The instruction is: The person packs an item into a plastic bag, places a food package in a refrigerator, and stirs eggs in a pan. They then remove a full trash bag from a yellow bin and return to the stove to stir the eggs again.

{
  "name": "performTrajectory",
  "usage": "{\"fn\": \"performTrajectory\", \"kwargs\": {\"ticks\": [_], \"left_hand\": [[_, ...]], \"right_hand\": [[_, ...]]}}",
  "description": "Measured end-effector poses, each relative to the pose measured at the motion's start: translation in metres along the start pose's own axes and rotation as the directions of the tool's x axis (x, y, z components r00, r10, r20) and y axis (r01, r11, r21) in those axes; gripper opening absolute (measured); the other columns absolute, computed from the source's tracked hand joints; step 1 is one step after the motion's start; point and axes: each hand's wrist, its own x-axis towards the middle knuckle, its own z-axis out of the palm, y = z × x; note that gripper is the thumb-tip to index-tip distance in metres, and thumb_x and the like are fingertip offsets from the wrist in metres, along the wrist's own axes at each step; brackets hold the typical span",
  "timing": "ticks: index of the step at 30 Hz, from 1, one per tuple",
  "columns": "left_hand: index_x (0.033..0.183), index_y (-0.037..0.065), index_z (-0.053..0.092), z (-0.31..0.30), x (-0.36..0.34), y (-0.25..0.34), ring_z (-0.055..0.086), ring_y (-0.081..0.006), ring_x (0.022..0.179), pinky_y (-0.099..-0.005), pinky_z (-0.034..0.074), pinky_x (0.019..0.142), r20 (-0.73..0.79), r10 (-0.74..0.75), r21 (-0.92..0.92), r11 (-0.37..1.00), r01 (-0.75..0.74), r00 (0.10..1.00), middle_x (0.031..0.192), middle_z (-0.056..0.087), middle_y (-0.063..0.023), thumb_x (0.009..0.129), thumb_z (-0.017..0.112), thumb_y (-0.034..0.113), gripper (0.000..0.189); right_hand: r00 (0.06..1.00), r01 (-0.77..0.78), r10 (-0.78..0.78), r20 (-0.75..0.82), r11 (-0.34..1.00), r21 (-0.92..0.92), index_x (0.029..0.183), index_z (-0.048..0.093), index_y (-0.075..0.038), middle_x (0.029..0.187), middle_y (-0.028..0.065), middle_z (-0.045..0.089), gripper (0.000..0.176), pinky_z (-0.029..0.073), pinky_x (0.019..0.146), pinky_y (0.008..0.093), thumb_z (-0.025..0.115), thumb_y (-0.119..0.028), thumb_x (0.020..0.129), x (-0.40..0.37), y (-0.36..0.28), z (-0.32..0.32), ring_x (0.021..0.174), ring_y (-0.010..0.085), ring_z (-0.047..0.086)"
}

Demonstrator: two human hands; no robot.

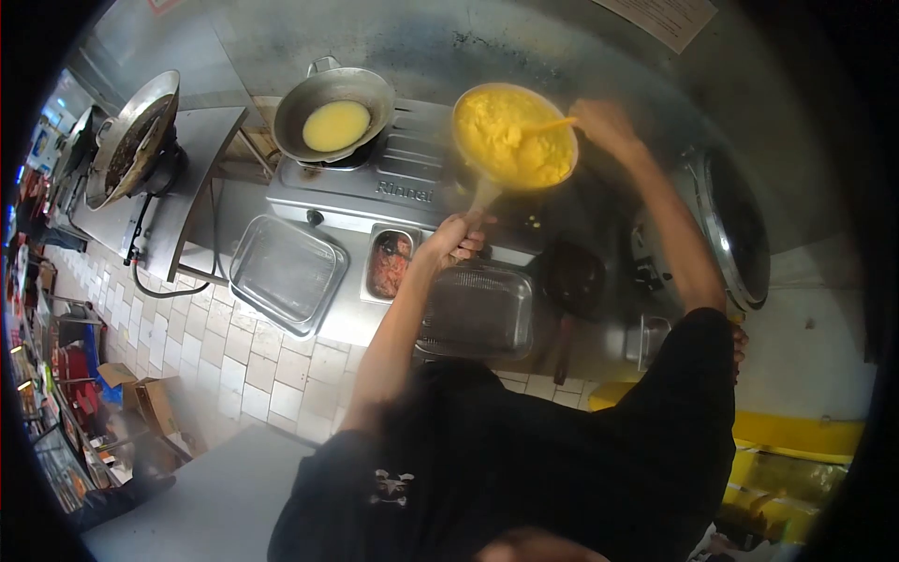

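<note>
Two hands grip: the left hand (456,239) wraps the handle (483,198) of a pan (456,138) of yellow food (492,122) over the right end of the stove (409,155), the right hand (602,125) holds a yellow utensil (551,125), and a wok (292,114) sits near the stove's left edge.

We see fisheye bending, black corners, bright floor tiles (262,363), a dimmer right side and a blurred right hand (604,124).

Look up at a smudged metal wall (412,42) with a paper notice (667,21), now glance left past a metal side table (208,133), catch bluish light (19,175) at the far edge, drop to pale floor tiles (270,368), a cardboard box (159,403), a grey tabletop (225,496)
</note>
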Motion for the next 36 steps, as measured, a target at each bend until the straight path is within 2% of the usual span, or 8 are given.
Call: {"fn": "performTrajectory", "kwargs": {"ticks": [5, 15, 17, 20, 24, 28, 34, 36], "left_hand": [[0.125, 0.002, 0.049, 0.002, -0.001, 0.000, 0.025, -0.0006, 0.046, -0.0160, 0.017, 0.033, -0.011, 0.010, 0.035, 0.999, -0.009, 1.000, 0.063, 0.032, 0.0073, 0.106, 0.036, 0.036, 0.041], [0.124, 0.002, 0.050, 0.001, -0.001, -0.001, 0.024, -0.0009, 0.045, -0.0161, 0.015, 0.033, -0.015, -0.001, -0.006, 1.000, 0.001, 1.000, 0.064, 0.033, 0.0067, 0.106, 0.037, 0.034, 0.039], [0.124, 0.002, 0.050, 0.003, -0.003, 0.000, 0.024, -0.0010, 0.045, -0.0162, 0.015, 0.033, -0.013, -0.004, -0.007, 1.000, 0.004, 1.000, 0.064, 0.032, 0.0065, 0.106, 0.037, 0.034, 0.039], [0.124, 0.002, 0.050, 0.003, -0.002, 0.002, 0.024, -0.0014, 0.045, -0.0165, 0.016, 0.033, -0.020, 0.001, -0.006, 1.000, -0.001, 1.000, 0.064, 0.032, 0.0065, 0.106, 0.038, 0.035, 0.039], [0.125, 0.003, 0.049, 0.003, -0.002, 0.003, 0.024, -0.0018, 0.046, -0.0166, 0.016, 0.033, -0.022, -0.016, 0.033, 0.999, 0.017, 1.000, 0.064, 0.031, 0.0068, 0.106, 0.037, 0.037, 0.041], [0.127, 0.004, 0.049, 0.003, -0.002, 0.002, 0.023, -0.0018, 0.046, -0.0164, 0.016, 0.033, -0.021, -0.028, 0.048, 0.998, 0.029, 0.999, 0.063, 0.030, 0.0069, 0.106, 0.037, 0.037, 0.041], [0.128, 0.003, 0.049, 0.006, -0.005, 0.003, 0.024, -0.0015, 0.045, -0.0163, 0.016, 0.033, -0.044, -0.013, 0.017, 1.000, 0.013, 0.999, 0.063, 0.031, 0.0067, 0.105, 0.039, 0.037, 0.042], [0.128, 0.003, 0.050, 0.006, -0.005, 0.003, 0.024, -0.0015, 0.045, -0.0164, 0.016, 0.033, -0.040, -0.009, 0.019, 1.000, 0.010, 0.999, 0.063, 0.032, 0.0068, 0.105, 0.040, 0.036, 0.042]], "right_hand": [[0.964, -0.245, 0.246, 0.103, 0.969, -0.019, 0.086, 0.070, -0.005, 0.095, 0.0196, 0.069, 0.018, 0.053, 0.074, 0.0477, 0.055, -0.015, 0.086, -0.002, -0.014, 0.042, 0.089, 0.0374, 0.067], [0.985, -0.073, 0.050, 0.167, 0.988, 0.138, 0.087, 0.070, -0.012, 0.080, 0.0095, 0.069, 0.010, 0.048, 0.070, 0.0446, 0.072, -0.018, 0.079, -0.001, 0.011, -0.063, 0.085, 0.0312, 0.066], [0.950, 0.049, -0.111, 0.291, 0.976, 0.212, 0.087, 0.071, -0.012, 0.081, 0.0088, 0.069, 0.010, 0.048, 0.071, 0.0437, 0.073, -0.017, 0.079, -0.002, 0.013, -0.059, 0.086, 0.0303, 0.066], [0.824, -0.032, -0.017, 0.566, 0.996, 0.077, 0.088, 0.072, -0.012, 0.080, 0.0098, 0.068, 0.010, 0.049, 0.072, 0.0430, 0.074, -0.017, 0.079, -0.003, -0.011, -0.063, 0.085, 0.0303, 0.066], [0.947, 0.173, -0.146, 0.286, 0.982, -0.074, 0.086, 0.069, -0.007, 0.082, 0.0149, 0.067, 0.009, 0.050, 0.072, 0.0420, 0.068, -0.010, 0.078, -0.001, -0.005, 0.009, 0.085, 0.0322, 0.066], [0.995, 0.098, -0.094, 0.037, 0.989, -0.111, 0.086, 0.067, -0.006, 0.082, 0.0149, 0.066, 0.009, 0.051, 0.069, 0.0425, 0.061, -0.011, 0.082, 0.015, 0.002, -0.002, 0.083, 0.0334, 0.066], [0.995, 0.095, -0.097, -0.012, 0.992, -0.085, 0.092, 0.069, -0.008, 0.078, 0.0112, 0.066, 0.014, 0.050, 0.067, 0.0431, 0.065, -0.020, 0.087, 0.025, 0.012, -0.045, 0.079, 0.0322, 0.065], [0.993, 0.022, -0.024, 0.117, 1.000, 0.012, 0.091, 0.071, -0.009, 0.078, 0.0114, 0.067, 0.014, 0.050, 0.068, 0.0436, 0.068, -0.022, 0.085, 0.017, 0.004, -0.058, 0.081, 0.0319, 0.066]]}}
